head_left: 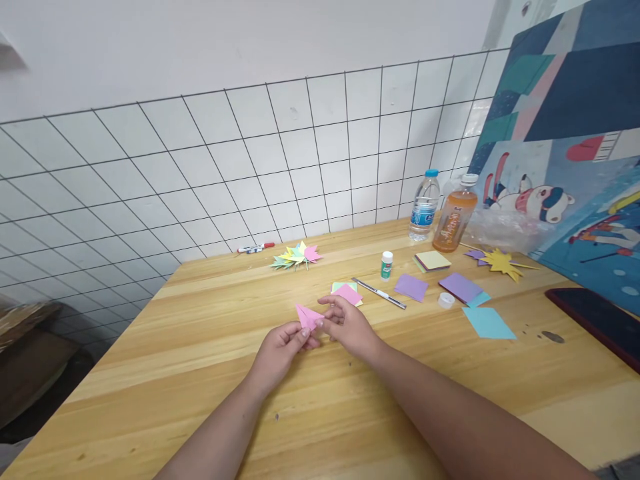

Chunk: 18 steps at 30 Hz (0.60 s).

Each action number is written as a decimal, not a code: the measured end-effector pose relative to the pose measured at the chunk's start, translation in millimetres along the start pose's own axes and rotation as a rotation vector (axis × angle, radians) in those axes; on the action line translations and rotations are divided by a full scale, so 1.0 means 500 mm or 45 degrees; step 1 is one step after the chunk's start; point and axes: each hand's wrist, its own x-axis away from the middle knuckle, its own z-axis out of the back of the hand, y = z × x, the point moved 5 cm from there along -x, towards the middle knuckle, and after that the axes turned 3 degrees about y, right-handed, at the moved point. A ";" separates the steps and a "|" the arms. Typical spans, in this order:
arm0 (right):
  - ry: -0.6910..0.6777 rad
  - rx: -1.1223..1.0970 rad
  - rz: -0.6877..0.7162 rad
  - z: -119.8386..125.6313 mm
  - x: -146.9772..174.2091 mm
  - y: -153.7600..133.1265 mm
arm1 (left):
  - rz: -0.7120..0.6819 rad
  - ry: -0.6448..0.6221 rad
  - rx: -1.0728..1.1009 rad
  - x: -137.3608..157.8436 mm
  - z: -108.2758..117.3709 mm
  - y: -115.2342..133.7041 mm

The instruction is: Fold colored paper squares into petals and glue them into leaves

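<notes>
Between the fingers of both hands, over the table (165,373), sits the folded pink paper (307,316), one sharp corner pointing away toward the far left and a crease running down it. The left hand (279,350) is clamped on its near edge, thumb on top and fingertips underneath. The right hand (354,328) has its thumb at the paper's right-hand corner, with the forefinger raised apart; whether its other fingers close from beneath, I cannot tell.

This looks like shaping a fold. To do it well, the left pinch should anchor the layers without bending them; match the edges before pressing, and run the right thumb from the middle out to the tip. Pressing against the wood would probably give a crisper line than creasing between fingertips.

Just beyond the right fingertips lies a small paper stack (347,294), with what looks like a craft knife (380,293) beside it and a small bottle (387,267) farther off. Well to the right of the fingers are a purple sheet (411,287), a tape roll (446,301) and a blue sheet (489,323). Straight out past the left fingers stands a spiky paper cluster (297,256), with markers (255,248) to its left.
</notes>
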 end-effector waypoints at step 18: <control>0.024 0.127 0.080 0.004 -0.004 0.007 | -0.049 -0.040 -0.108 0.002 -0.002 -0.010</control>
